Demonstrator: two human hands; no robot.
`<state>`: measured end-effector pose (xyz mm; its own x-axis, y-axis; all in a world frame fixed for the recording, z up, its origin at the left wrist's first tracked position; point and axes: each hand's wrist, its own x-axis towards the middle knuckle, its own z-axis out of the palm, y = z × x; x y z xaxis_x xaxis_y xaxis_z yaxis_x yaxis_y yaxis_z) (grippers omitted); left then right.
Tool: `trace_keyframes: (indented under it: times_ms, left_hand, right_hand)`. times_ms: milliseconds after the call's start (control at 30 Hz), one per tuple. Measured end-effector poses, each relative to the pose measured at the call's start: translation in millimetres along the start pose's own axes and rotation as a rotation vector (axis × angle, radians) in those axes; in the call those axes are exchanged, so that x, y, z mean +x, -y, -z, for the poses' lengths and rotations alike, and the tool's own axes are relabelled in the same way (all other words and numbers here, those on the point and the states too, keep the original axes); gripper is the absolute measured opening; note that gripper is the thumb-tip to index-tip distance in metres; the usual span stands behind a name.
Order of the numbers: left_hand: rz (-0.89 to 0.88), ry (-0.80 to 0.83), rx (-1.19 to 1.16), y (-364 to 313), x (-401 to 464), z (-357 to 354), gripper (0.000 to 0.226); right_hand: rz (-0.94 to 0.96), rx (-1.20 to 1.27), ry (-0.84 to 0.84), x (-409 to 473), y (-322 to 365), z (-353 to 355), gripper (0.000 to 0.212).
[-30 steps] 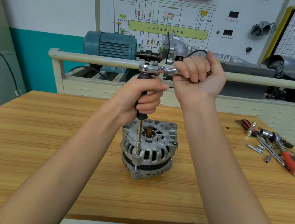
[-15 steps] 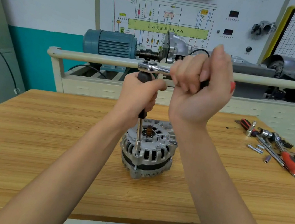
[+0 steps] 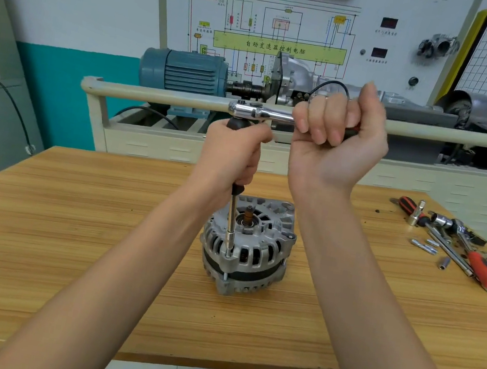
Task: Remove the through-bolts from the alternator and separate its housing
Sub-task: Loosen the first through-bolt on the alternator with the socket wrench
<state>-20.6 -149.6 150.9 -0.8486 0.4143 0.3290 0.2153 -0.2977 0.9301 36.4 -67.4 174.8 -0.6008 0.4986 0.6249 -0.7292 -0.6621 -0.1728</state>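
Nearest to me, two bare forearms reach out over the wooden table toward the alternator, which sits upright on the tabletop, shaft end up, roughly mid-table. A long extension bar stands on a through-bolt at the near-left edge of its housing; I take the socket to be seated on the bolt head, though it is too small to be sure.

The left hand is wrapped round the black grip of the extension, holding it plumb. Above it, the right hand is closed in a fist round the ratchet handle, palm turned toward me. Over the last second that fist has swung the handle from a knuckles-forward grip round to this palm-facing one, while the alternator and the left hand have barely shifted. I'd judge that a working stroke on the bolt, so it is loosening but not yet out, and the housing halves are still together.

Further right on the table lie loose tools, sockets and what may be bolts. Beyond, a blue motor and a wiring-diagram board.
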Motion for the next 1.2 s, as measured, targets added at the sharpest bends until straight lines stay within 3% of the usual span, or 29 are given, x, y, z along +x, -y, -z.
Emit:
trace_keyframes:
  times_ms: [100,200,300,467,533,700,867,967,1067,1200]
  left_hand:
    - [-0.06,-0.174,0.047,4,1,-9,0.043]
    - [-0.076,-0.142,0.055,6,0,-9,0.041]
    - [-0.054,0.045,0.019,2,-1,1,0.044]
    - [0.076,0.508,-0.168,-8,4,22,0.037]
    - [0.1,0.542,-0.145,-9,3,20,0.041]
    - [0.05,0.233,-0.022,-7,1,7,0.055]
    - [-0.035,-0.101,0.027,-2,-2,-5,0.044]
    - [-0.057,-0.136,0.029,-1,-3,-6,0.041]
    - [-0.058,-0.005,0.039,-2,-4,2,0.043]
    - [0.027,0.363,-0.11,-6,0,16,0.041]
  right_hand:
    - [0.329,-0.267,0.218,-20,-9,-9,0.033]
    - [0.476,-0.379,0.29,-29,-13,-13,0.032]
    - [0.303,-0.257,0.25,-17,-5,-11,0.033]
    - [-0.226,0.116,-0.026,16,7,5,0.059]
    - [-0.323,0.278,-0.11,24,6,12,0.058]
    - [-0.188,0.225,-0.152,19,4,11,0.053]
    - [0.225,-0.187,0.198,-10,-6,-6,0.038]
    - [0.397,-0.309,0.308,-21,-13,-12,0.029]
    - [0.226,-0.187,0.251,-11,-5,-8,0.038]
    - [-0.205,0.144,-0.027,16,8,8,0.059]
